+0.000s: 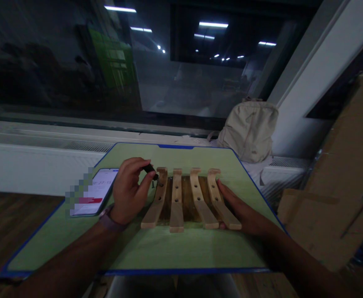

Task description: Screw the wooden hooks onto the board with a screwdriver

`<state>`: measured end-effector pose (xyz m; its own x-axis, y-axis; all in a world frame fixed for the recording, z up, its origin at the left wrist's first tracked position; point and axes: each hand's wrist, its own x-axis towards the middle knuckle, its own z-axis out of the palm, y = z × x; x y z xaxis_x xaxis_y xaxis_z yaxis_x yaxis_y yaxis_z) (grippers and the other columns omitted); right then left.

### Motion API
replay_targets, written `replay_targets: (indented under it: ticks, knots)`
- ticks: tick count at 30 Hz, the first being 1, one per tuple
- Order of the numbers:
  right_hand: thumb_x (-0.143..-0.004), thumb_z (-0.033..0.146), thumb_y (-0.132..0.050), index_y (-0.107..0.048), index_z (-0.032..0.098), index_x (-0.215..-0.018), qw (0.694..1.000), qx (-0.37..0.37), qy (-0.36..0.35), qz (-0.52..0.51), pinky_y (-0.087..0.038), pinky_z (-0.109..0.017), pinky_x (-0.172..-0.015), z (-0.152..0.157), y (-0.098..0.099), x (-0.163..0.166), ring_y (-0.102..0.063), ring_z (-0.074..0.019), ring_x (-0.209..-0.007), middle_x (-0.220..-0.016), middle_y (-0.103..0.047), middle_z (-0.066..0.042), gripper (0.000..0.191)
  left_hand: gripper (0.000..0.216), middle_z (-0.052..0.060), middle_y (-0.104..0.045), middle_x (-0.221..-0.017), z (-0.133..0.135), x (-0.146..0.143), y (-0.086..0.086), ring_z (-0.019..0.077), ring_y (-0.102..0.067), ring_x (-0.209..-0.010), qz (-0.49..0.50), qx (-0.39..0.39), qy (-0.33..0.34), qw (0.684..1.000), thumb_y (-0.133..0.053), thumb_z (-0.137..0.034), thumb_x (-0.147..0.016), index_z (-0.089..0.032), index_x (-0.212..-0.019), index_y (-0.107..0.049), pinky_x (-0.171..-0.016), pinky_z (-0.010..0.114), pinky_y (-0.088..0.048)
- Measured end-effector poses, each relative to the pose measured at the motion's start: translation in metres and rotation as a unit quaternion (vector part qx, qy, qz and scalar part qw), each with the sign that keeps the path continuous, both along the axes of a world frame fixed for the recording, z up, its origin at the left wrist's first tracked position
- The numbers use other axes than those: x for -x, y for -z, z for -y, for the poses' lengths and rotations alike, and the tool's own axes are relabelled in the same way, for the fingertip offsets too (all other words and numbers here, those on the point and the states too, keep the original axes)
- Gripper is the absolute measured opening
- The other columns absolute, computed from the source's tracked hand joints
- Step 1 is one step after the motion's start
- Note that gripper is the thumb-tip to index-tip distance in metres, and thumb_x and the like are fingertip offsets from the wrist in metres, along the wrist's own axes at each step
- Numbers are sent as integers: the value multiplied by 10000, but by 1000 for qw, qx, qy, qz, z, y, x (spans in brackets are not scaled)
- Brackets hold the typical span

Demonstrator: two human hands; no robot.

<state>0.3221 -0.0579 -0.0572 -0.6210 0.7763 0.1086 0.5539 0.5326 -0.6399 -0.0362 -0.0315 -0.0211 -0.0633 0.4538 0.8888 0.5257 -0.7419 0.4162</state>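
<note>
One backpack (251, 128), contents hidden, beyond wooden rack (187, 199)

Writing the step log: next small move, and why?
Probably lower the small dark piece toward the upper hole of the leftmost hook: the left hand holds it close by, and the right hand at the rack's right side could steady it.

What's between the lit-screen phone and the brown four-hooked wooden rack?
In the head view, your left hand, holding a black cylindrical object; a tiny dark screw-like piece shows below it.
</note>
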Motion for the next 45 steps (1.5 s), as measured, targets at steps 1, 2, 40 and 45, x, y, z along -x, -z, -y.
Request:
replay_targets:
  ticks: [1, 2, 40, 45]
  knots:
    - [-841, 563, -741, 130, 235, -1642, 1000, 1, 1, 2, -157, -596, -1267, 0, 0, 0, -39, -377, -1578, -1728, 79, -90, 1229, 322, 61, -636, -1140, 1, -2, 0, 189, -684, -1008, 10, 13, 19, 1000, -658, -168, -932, -267, -1234, -607, -865, 373, -597]
    - [-840, 557, -744, 135, 245, -1641, 1000, 1, 2, 3, -159, -597, -1267, 0, 1, 0, -42, -376, -1578, -1728, 80, -85, 1229, 329, 76, -642, -1191, 2, -4, 1, 186, -700, -1017, 19, 28, 45, 998, -605, -167, -964, -261, -1277, -575, -864, 369, -606]
    - [-852, 560, -725, 143, 261, -1635, 1000, 0, -2, 10, -143, -610, -1266, -1, 3, -4, -37, -398, -1568, -1725, 91, -57, 1207, 394, 119, -594, -1328, -1, -4, 7, 246, -626, -1221, 20, 32, 63, 997, -552, -220, -993, -278, -1382, -524, -1024, 466, -560]
    - [-850, 573, -722, 160, 254, -1630, 1000, 1, -2, 7, -139, -596, -1268, 0, 3, -4, -21, -388, -1569, -1721, 111, -56, 1220, 386, 77, -581, -1151, -4, 4, 6, 209, -652, -1009, 14, 8, 21, 1000, -734, -267, -883, -282, -1247, -605, -852, 386, -606]
